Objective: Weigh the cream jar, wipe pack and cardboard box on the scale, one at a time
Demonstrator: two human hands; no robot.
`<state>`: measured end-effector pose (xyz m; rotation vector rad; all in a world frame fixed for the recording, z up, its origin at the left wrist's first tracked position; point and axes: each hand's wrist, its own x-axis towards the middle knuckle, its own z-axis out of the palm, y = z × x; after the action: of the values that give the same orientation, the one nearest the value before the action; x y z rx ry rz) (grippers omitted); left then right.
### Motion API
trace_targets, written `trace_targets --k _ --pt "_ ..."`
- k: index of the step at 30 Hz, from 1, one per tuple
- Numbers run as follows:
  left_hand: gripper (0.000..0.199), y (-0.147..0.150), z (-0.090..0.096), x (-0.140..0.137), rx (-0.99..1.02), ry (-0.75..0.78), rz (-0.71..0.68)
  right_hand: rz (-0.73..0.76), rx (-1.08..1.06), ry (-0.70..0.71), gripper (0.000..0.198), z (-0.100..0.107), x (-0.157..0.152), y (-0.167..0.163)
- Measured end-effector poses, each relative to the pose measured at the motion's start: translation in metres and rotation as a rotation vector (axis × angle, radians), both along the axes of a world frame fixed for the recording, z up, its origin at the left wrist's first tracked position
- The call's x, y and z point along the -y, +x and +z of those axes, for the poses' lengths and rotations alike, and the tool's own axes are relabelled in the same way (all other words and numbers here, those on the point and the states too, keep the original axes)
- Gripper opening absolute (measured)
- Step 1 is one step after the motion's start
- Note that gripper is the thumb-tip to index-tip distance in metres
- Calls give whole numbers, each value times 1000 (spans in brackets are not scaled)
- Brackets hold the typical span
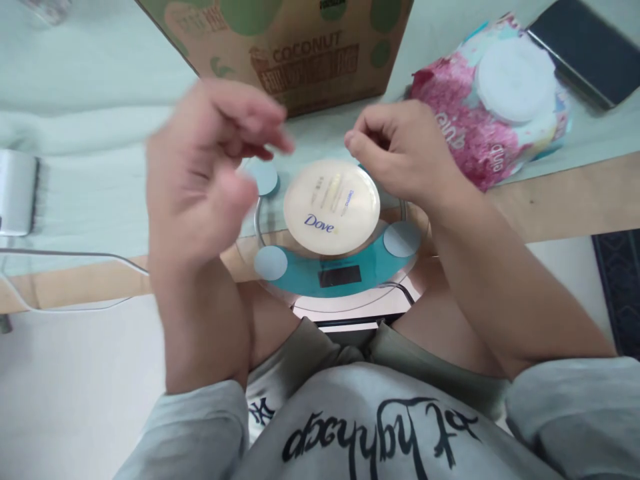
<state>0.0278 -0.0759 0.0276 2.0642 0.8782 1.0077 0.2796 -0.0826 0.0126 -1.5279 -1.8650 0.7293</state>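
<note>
A round cream Dove tub [331,207] sits with its lid up on a glass weighing scale [305,275]. The scale has a teal band, a dark display and pale round pads, and its front edge lies over my thighs. My left hand [215,173] is raised left of the tub, slightly blurred, with thumb and fingers apart and no object showing between them. Close by the tub's upper right edge, my right hand [395,147] has its fingers curled in against the thumb. Whatever may be inside those fingers is hidden.
A cardboard coconut carton [300,53] stands behind the scale. To the right are a pink wet-wipes pack [460,127] with a white lid and a dark flat case [587,50]. At left lie a white box-shaped device [17,192] and a white cable [75,253].
</note>
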Motion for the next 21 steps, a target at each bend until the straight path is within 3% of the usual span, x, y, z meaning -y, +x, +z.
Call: trace_targets --k 2,7,10,12,16,21 --pt "47 3 -20 -12 42 26 251 -14 97 -73 31 -7 1 -1" --pt "53 15 -63 -36 -256 -12 278 -57 252 -104 29 -12 0 -2" --pt "53 18 -65 -36 -457 -44 292 -83 261 -103 32 -12 -2 -3" --pt "60 18 -61 -34 -485 -76 265 -87 266 -114 31 -12 -2 -4" --pt "77 17 -61 -31 -383 -42 237 -108 292 -139 27 -12 -1 -7" --pt "77 12 -68 -39 -138 -1 219 -101 285 -129 28 -14 0 -6"
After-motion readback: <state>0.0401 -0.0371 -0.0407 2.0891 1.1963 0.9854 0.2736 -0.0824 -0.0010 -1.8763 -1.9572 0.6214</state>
